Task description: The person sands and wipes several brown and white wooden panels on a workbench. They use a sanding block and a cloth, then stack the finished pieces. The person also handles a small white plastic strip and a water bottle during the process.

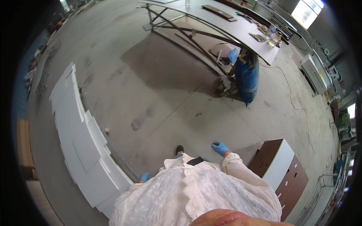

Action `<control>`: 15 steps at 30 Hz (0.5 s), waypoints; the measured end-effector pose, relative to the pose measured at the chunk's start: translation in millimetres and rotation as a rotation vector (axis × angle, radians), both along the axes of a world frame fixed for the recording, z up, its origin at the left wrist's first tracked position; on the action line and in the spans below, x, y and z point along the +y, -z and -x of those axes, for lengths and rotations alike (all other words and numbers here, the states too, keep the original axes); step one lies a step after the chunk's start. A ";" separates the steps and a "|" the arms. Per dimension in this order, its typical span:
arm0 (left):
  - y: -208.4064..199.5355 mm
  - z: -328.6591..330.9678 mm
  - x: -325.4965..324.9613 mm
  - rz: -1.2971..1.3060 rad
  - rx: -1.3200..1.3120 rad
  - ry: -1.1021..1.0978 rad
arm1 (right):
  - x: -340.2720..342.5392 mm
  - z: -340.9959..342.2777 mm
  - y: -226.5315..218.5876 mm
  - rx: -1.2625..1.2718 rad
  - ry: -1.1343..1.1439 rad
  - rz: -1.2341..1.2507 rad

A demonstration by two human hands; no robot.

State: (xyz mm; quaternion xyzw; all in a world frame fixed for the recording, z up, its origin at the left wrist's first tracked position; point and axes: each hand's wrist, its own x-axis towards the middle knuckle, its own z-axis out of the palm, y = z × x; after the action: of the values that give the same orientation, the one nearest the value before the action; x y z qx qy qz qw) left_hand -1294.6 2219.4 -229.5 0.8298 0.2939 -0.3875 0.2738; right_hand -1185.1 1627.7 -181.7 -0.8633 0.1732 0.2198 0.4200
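My right hand [219,148], in a blue glove, hangs out in front of my body above the concrete floor. Its fingers are curled together, with a dark patch at the fingertips; what they hold, if anything, is too small to make out. Low at my left side is my left hand [144,177], also gloved in blue. Most of it is hidden by my pale lace-patterned smock [158,199], so its fingers do not show. Closest to that hand lies a long row of overlapping white panels [81,139]. To the right of my right hand stand brown and white boards [279,165].
Ahead is a white-topped workbench [211,17] on a metal frame, with brown strips [219,12] and clear bottles [274,37] on it. A blue sack [247,81] hangs at its near corner. A thin cable [288,84] crosses the floor toward a white machine [315,73].
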 end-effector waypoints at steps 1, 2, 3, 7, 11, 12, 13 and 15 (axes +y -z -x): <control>1.0 -48.5 -6.0 0.015 -0.024 -0.055 | 7.7 -17.0 -10.9 0.013 0.005 -0.018; 3.5 -100.3 -14.0 0.033 -0.055 -0.107 | 10.5 -32.5 -19.5 0.036 0.005 -0.027; 5.3 -155.4 -22.8 0.035 -0.083 -0.061 | 8.4 -46.3 -24.9 0.038 0.066 -0.058; 9.6 -378.3 -81.7 0.080 -0.288 -0.166 | -39.2 -70.2 -6.2 0.081 0.215 -0.059; 3.6 -547.5 -162.2 0.351 -0.553 -0.155 | -129.0 -80.8 51.2 0.317 0.235 0.059; 3.3 -570.7 -181.8 0.434 -0.595 -0.225 | -151.4 -86.6 63.1 0.289 0.126 0.079; 1.3 -590.3 -203.0 0.401 -0.585 -0.131 | -170.7 -96.9 70.3 0.343 0.131 0.093; -3.5 -613.8 -233.2 0.247 -0.451 0.011 | -201.0 -129.6 73.4 0.484 0.331 0.063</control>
State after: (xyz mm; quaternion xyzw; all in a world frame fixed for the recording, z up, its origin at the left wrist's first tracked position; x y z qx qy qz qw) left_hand -680.7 1986.2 -226.0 0.8571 0.1715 -0.2268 0.4296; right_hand -1055.5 1426.7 -255.1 -0.7583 0.4135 0.3425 0.3697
